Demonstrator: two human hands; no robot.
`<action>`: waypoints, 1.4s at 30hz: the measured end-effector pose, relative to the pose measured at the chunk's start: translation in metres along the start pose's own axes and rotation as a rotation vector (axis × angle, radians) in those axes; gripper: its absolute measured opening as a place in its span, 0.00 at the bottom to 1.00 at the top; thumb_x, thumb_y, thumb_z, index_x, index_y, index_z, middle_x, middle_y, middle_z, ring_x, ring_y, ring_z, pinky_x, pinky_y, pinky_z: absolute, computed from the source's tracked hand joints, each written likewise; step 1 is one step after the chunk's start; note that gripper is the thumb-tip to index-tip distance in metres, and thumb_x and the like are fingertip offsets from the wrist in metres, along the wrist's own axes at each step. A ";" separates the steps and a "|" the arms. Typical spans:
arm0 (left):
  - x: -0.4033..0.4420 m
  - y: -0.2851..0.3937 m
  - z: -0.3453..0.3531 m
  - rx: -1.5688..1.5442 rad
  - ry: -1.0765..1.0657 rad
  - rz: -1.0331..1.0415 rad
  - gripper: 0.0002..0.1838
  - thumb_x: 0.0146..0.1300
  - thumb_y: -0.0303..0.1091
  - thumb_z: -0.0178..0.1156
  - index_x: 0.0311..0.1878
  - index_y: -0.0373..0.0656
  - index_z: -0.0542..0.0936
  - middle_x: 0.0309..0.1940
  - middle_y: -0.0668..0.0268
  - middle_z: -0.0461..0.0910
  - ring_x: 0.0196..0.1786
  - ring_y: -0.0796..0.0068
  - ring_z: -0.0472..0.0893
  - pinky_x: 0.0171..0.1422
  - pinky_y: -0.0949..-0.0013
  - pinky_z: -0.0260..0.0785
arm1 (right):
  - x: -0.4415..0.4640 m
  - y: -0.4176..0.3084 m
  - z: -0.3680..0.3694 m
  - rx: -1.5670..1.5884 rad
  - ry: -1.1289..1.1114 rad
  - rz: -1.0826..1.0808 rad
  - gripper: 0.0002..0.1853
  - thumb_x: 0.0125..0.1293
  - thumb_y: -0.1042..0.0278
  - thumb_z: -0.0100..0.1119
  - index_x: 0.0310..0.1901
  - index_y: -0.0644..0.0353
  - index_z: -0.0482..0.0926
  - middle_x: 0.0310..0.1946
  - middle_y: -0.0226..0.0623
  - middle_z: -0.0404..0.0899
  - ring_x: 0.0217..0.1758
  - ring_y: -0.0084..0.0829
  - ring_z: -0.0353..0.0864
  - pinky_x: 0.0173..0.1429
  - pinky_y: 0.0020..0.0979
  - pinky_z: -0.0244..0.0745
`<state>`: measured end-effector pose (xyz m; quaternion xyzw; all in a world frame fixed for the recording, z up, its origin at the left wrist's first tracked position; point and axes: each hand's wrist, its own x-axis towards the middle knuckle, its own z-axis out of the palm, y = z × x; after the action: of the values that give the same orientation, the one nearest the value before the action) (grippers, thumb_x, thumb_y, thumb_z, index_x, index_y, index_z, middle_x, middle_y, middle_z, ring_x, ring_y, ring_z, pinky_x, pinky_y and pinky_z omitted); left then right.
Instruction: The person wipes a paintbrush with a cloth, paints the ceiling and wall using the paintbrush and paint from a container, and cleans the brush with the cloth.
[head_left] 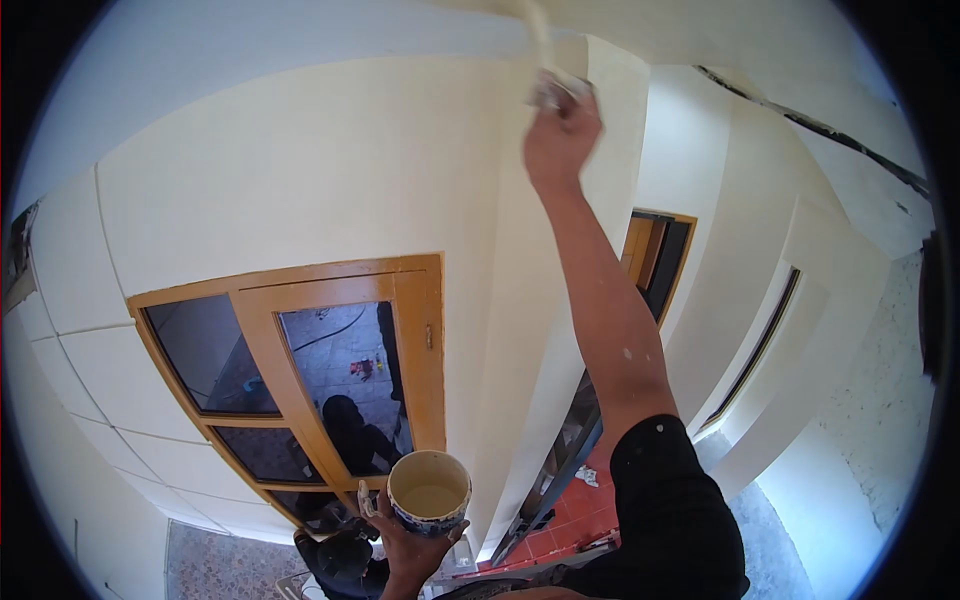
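Note:
High up near the ceiling edge, my right hand [565,125] is closed around a pale brush [540,32], both blurred by motion. The brush's top end is at the line where the cream wall [400,130] meets the ceiling [330,35]. Low in the view, my left hand [415,545] grips a round paint tub [429,490] from below and the side, its fingers spread around it. Cream-coloured paint shows inside the tub. Whitish smears mark the fingers of both hands.
A wooden-framed window [340,375] stands on the left, with reflections in its glass. Below it is a person in dark clothing [345,562]. Red floor tiles [575,515] lie lower right of centre. Another wooden frame [683,255] and a dark ceiling crack [840,135] are on the right.

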<state>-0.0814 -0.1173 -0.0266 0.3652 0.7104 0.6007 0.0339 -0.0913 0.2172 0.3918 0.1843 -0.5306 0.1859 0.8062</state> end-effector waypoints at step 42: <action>-0.019 0.035 -0.008 0.105 -0.011 0.245 0.69 0.38 0.46 0.87 0.73 0.36 0.46 0.67 0.47 0.61 0.70 0.50 0.68 0.77 0.48 0.58 | -0.002 -0.136 0.081 0.210 0.401 0.208 0.04 0.76 0.72 0.58 0.43 0.62 0.74 0.27 0.31 0.79 0.29 0.17 0.73 0.32 0.22 0.65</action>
<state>-0.0547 -0.1346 -0.0009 0.4535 0.6909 0.5603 -0.0549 -0.0883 0.0597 0.4058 0.1711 -0.3540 0.3548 0.8483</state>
